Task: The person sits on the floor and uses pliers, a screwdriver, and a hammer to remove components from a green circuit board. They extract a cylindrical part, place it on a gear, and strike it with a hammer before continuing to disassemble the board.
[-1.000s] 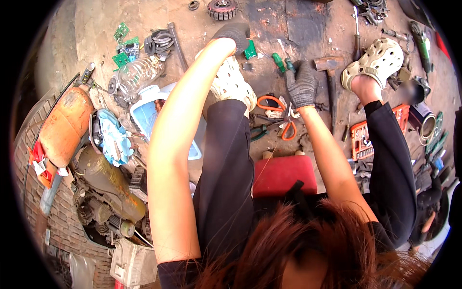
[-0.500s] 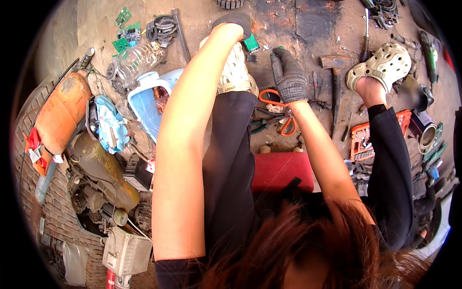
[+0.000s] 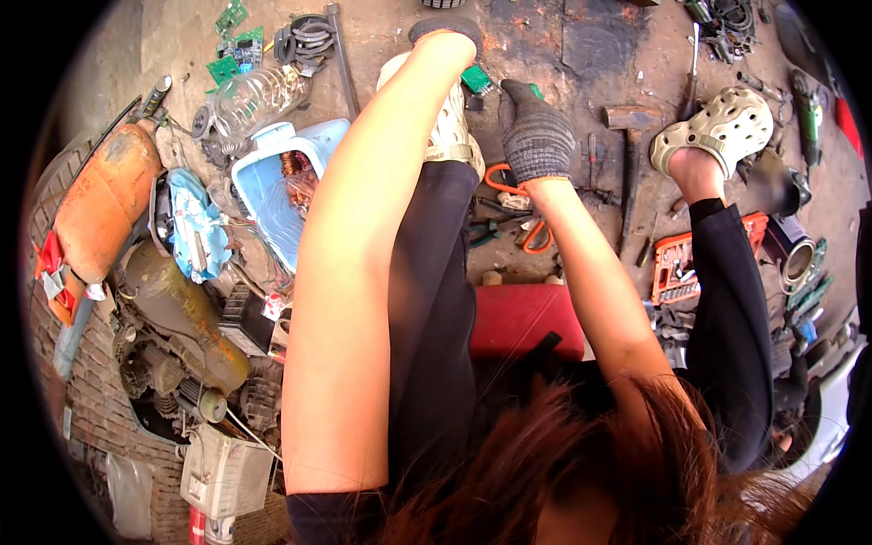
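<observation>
My left hand (image 3: pixel 445 34), in a dark grey glove, is beyond my left shoe at the top of the view. Its fingers are hidden behind the wrist and glove back. Just right of it, a green circuit board (image 3: pixel 476 80) lies at the shoe's toe. My right hand (image 3: pixel 538 136), in a grey knitted glove, has its fingers curled under and its thumb side toward the board. A small green piece (image 3: pixel 536 91) peeks out past its knuckles, too covered to name. Below that wrist are orange-handled scissors (image 3: pixel 538 238).
A hammer (image 3: pixel 631 163) and a screwdriver (image 3: pixel 692 73) lie to the right, near an orange socket set (image 3: pixel 674 271). At left are a blue basin (image 3: pixel 259 195) with copper wire, a clear plastic bottle (image 3: pixel 259 100) and more circuit boards (image 3: pixel 238 56). A red seat (image 3: pixel 527 320) is beneath me.
My right hand has shifted slightly left and away from me, and more of the green piece shows. My left hand has moved slightly right and lifted off the shoe's outline.
</observation>
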Motion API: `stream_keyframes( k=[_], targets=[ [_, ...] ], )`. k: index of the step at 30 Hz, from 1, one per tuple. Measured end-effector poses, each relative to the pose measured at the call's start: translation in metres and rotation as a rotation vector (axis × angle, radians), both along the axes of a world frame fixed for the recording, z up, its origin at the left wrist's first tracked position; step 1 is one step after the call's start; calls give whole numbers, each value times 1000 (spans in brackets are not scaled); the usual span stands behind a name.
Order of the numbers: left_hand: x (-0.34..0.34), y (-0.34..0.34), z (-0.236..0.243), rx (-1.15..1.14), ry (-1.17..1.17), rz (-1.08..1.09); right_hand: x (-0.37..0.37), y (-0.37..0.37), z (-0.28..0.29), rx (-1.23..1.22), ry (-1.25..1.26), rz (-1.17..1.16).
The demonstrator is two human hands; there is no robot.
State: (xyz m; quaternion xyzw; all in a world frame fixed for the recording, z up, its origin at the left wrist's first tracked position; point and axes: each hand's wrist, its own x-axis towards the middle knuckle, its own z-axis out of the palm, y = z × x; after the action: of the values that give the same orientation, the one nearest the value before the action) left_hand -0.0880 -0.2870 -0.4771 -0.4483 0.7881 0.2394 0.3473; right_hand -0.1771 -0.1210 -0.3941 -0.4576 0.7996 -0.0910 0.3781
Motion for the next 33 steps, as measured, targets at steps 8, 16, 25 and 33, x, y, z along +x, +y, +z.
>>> stream_keyframes(
  k=[8,16,25,33],
  targets=[
    [-17,11,-5,-67,-18,-41,-7,2,-14,-13,28,46],
    [-8,7,-15,-65,13,-103,-7,1,-10,-75,26,55],
    [-5,-1,7,20,48,-85,-8,1,-13,-20,33,182],
    [-5,2,19,23,62,-73,-3,-4,-37,-92,34,71]
  ],
)
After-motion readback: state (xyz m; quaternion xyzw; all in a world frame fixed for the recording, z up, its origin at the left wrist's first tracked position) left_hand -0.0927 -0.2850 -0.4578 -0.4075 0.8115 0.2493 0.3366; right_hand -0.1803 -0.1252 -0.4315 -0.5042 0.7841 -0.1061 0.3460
